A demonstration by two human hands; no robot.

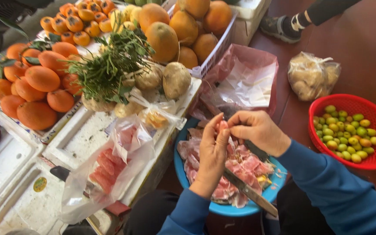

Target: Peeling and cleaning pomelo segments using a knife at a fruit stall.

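My left hand (212, 156) holds a pink fruit segment (221, 127) upright over a blue bowl (231, 209). My right hand (257, 130) pinches the top of the same segment, peeling at its skin. The bowl is filled with pink peels and pulp (244, 167). A knife (249, 191) with a wooden handle lies across the bowl's near rim. Both arms wear blue sleeves.
A clear bag of pink segments (109, 167) rests on white foam boxes (18, 174) at left. Oranges (35, 85), leafy greens (109, 69), large pomelos (175, 30), a red basket of small green fruits (349, 130), a bagged lump (312, 76), a pink bag (244, 82) and another person's shoe (279, 26) surround me.
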